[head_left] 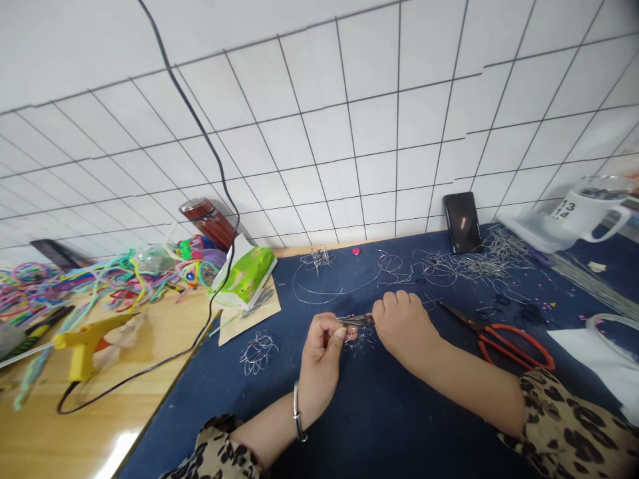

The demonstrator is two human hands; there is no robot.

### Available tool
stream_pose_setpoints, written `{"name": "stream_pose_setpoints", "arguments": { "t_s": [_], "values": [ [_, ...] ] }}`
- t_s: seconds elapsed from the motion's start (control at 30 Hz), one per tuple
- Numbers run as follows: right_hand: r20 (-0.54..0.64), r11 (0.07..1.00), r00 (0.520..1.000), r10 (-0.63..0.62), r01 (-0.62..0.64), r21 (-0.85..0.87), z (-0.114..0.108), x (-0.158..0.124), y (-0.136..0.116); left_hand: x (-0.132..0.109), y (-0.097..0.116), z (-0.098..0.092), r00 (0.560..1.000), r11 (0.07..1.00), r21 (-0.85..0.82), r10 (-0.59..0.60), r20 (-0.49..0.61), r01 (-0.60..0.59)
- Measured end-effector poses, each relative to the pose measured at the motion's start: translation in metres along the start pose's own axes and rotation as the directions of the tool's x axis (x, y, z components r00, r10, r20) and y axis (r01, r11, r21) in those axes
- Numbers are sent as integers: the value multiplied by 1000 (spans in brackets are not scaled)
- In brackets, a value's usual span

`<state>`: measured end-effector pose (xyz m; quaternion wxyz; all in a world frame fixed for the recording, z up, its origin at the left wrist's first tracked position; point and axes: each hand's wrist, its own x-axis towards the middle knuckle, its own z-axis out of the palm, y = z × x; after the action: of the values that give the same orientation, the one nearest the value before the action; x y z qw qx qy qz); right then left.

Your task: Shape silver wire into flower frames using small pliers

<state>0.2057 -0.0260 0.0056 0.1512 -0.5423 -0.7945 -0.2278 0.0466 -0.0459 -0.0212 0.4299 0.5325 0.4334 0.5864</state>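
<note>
My left hand (322, 356) pinches a small tangle of thin silver wire (360, 339) over the dark blue cloth (379, 412). My right hand (402, 326) is closed round a small metal tool (357, 320), probably pliers, whose tip points left at the wire between my hands. A finished wire flower shape (257, 350) lies on the cloth just left of my left hand. Red-handled scissors (504, 339) rest right of my right hand.
Loose wire pieces (464, 263) are scattered at the cloth's far side by a black phone (462, 221) leaning on the tiled wall. A white mug (592, 206) stands far right. On the wooden table: yellow glue gun (87, 339), coloured pipe cleaners (74, 279), green tissue pack (247, 274), flask (210, 223), black cable (219, 266).
</note>
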Motion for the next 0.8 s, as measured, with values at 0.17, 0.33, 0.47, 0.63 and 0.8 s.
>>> {"name": "stream_pose_setpoints", "arguments": {
  "t_s": [0.17,0.33,0.47,0.63,0.8],
  "values": [
    [18,1000,1000,-18,18,6,1,-1,2,-1,0,-1,999,1000,-18,-2,36,2],
    [31,999,999,-39,38,15,-1,-1,4,0,2,-1,996,998,-55,-23,81,28],
    [46,999,998,-52,51,15,0,-2,6,2,2,-2,992,995,-66,-65,109,72],
    [36,997,996,-76,75,9,3,-3,9,5,4,-4,980,983,-111,-131,153,148],
    [29,996,995,-91,91,5,3,-4,13,10,4,-8,966,980,-87,-156,205,177]
  ]
}}
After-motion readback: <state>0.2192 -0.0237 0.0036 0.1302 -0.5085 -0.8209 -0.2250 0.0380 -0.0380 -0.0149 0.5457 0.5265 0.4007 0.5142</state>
